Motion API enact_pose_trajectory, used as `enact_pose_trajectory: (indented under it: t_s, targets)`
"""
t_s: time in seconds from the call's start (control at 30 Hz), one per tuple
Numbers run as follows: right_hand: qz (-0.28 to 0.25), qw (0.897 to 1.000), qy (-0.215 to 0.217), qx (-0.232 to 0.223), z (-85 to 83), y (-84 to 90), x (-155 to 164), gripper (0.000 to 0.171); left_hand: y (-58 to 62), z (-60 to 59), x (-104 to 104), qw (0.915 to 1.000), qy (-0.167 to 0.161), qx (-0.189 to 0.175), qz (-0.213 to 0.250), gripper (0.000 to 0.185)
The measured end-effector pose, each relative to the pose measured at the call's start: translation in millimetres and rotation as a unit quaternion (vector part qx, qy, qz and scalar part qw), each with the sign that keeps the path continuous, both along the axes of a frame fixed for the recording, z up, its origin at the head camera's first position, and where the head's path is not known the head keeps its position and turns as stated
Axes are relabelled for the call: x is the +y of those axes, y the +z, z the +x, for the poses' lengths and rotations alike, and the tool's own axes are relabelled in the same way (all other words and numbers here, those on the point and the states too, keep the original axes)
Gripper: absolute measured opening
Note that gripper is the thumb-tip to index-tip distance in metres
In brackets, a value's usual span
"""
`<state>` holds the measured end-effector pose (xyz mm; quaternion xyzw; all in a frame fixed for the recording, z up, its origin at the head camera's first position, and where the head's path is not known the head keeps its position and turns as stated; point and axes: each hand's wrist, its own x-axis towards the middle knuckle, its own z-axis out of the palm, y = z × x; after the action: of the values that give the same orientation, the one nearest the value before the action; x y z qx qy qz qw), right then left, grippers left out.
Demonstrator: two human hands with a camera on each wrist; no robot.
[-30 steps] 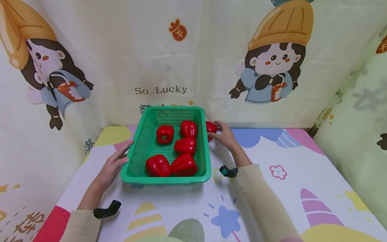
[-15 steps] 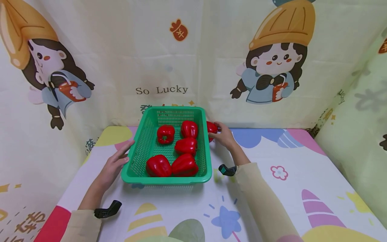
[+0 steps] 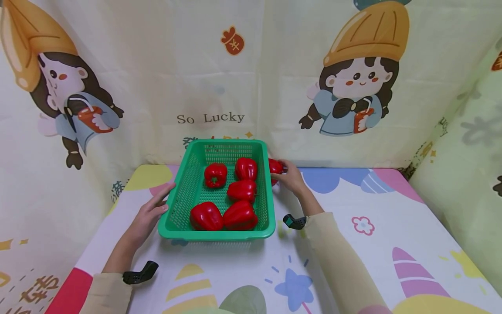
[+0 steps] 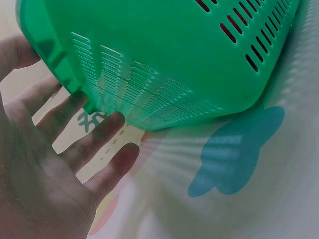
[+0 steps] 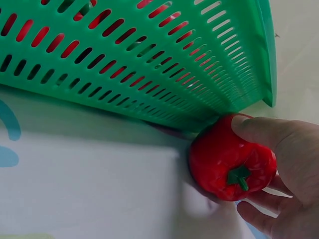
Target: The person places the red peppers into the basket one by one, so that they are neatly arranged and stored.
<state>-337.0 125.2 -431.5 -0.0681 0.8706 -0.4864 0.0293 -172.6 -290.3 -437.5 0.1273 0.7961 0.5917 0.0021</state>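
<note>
A green plastic basket (image 3: 217,235) with slotted walls stands on the table and holds several red bell peppers (image 3: 206,216). At its left side my left hand (image 3: 147,216) touches the rim with fingers spread and fairly straight, as the left wrist view also shows beside the basket's wall (image 4: 164,55). Outside the basket's far right side, another red bell pepper (image 5: 219,154) with a green stem lies on the table against the wall. My right hand (image 5: 299,164) grips it, thumb on top and fingers on the far side. The basket's edge partly hides this pepper in the head view.
A patterned cloth (image 3: 345,253) covers the table. Behind it hangs a cream printed curtain (image 3: 282,87), close to the basket's back edge, and more curtain (image 3: 462,174) rises on the right. Each wrist wears a small black camera mount (image 3: 140,273).
</note>
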Motion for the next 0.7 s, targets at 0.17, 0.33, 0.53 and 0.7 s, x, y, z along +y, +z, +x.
enact_pose_trajectory:
  t_s: [0.17,0.33,0.53,0.7]
  targets:
    - [0.004,1.000,0.000,0.004,0.6,0.1,0.5,0.071,0.4,0.7,0.1,1.0000,-0.001,0.001,-0.002,0.052]
    - [0.003,1.000,-0.001,0.005,2.6,1.7,0.8,0.070,-1.0,-0.2,-0.3,1.0000,-0.001,0.001,0.001,0.052]
    - [0.003,1.000,0.000,0.010,3.4,2.7,2.4,0.069,-1.2,-1.2,-0.8,1.0000,-0.001,0.002,0.000,0.052]
    - [0.005,1.000,-0.003,0.014,5.1,4.2,4.6,0.069,0.8,-1.1,0.1,1.0000,-0.002,0.001,-0.001,0.052]
